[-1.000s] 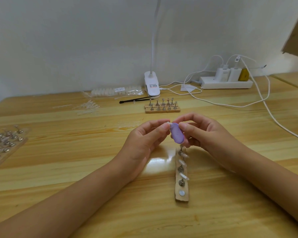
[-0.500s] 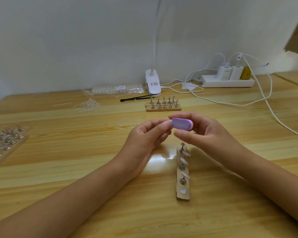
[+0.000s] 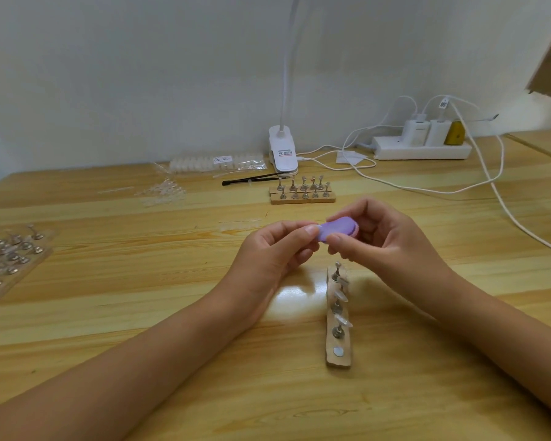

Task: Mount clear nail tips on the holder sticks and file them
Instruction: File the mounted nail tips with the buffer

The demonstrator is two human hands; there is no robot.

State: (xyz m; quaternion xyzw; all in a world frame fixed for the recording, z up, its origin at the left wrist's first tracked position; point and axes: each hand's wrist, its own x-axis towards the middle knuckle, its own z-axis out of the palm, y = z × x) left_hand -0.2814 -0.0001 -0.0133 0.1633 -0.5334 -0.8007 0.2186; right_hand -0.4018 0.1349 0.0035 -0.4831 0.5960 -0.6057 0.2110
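While both hands hover above the pale wooden surface [image 3: 140, 313], the right hand [image 3: 392, 246] holds a small purple oval nail file block [image 3: 339, 228] between thumb and fingers, its grip closed round the block's right end. The left hand [image 3: 274, 253] meets it from the other side: its thumb and forefinger are pinched together right at the file's left end, and whatever sits between them is hidden, so I cannot tell what that grip holds.

Just below the hands lies a narrow wooden strip base [image 3: 339, 361], running away from the person. Small metal holder sticks [image 3: 337, 331] stand on it in a row, and clear nail tips [image 3: 340, 295] sit tilted on some of them. The farthest stick has a bare top, and the nearest spot on the strip shows only a flat silver disc [image 3: 337, 351].

Farther back, a second wooden base with two rows of metal sticks [image 3: 303, 195] sits near a thin black tool [image 3: 252, 179] and a white clip lamp [image 3: 282, 151]. A clear bag of nail tips [image 3: 217, 161] lies beside the lamp, with a loose heap of clear tips [image 3: 164, 194] in front of it. At the far left a clear tray of more metal sticks [image 3: 10, 253] lies on the surface. A white power strip with chargers [image 3: 423, 150] sits against the wall, with white cables [image 3: 493, 186] trailing off to the right
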